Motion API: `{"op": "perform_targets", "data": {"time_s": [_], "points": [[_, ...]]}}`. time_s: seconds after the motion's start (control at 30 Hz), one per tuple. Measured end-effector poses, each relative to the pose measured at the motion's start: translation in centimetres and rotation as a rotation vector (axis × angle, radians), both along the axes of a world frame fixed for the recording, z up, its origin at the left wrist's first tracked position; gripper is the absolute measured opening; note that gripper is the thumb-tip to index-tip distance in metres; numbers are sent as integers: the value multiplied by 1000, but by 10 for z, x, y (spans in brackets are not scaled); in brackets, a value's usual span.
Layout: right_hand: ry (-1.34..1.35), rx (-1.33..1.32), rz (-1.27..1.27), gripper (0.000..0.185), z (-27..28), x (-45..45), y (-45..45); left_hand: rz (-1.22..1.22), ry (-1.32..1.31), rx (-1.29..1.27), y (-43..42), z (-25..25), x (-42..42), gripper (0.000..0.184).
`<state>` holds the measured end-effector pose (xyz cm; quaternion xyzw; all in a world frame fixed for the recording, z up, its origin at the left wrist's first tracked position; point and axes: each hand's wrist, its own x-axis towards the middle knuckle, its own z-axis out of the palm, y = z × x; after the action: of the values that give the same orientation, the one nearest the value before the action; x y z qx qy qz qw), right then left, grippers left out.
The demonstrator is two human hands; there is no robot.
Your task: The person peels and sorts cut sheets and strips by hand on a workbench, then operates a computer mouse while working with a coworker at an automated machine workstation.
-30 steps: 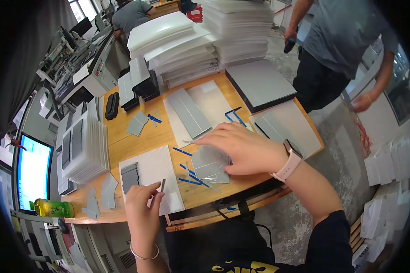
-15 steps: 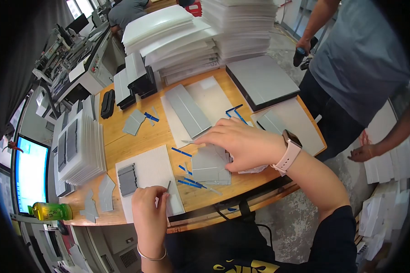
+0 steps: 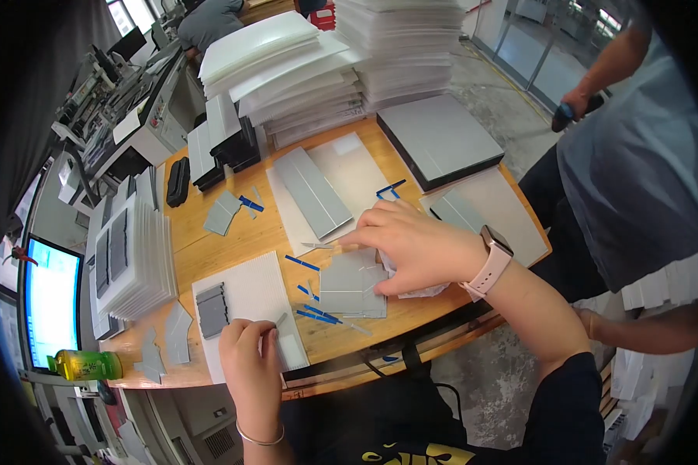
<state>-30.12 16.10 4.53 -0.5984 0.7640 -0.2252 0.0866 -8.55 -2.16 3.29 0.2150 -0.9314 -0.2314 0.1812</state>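
With our left hand we pinched what looked like a thin grey strip above a white pad; our right hand arched, fingers spread, over grey sheets.

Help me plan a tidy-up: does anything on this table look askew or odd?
Mostly loose clutter: blue strips lie scattered at mixed angles near the right hand, and irregular grey pieces lie askew at the left of the table. Behind, the left white stack looks uneven, its upper sheets jutting out. No spill shows.
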Motion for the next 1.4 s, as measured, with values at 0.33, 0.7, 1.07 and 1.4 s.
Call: {"op": "perform_targets", "data": {"time_s": [0.33, 0.7, 1.07, 1.4], "points": [[23, -24, -17, 43, -3, 2, 1, -108, 195, -94, 13, 0, -10, 28], [-3, -84, -57, 39, -4, 4, 3, -384, 70, -125, 45, -7, -36, 47], [-225, -117, -32, 35, -6, 0, 1, -366, 77, -97, 46, -8, -35, 49], [-464, -239, -277, 22, 3, 6, 4, -356, 79, -112, 45, -8, -36, 47]]}}
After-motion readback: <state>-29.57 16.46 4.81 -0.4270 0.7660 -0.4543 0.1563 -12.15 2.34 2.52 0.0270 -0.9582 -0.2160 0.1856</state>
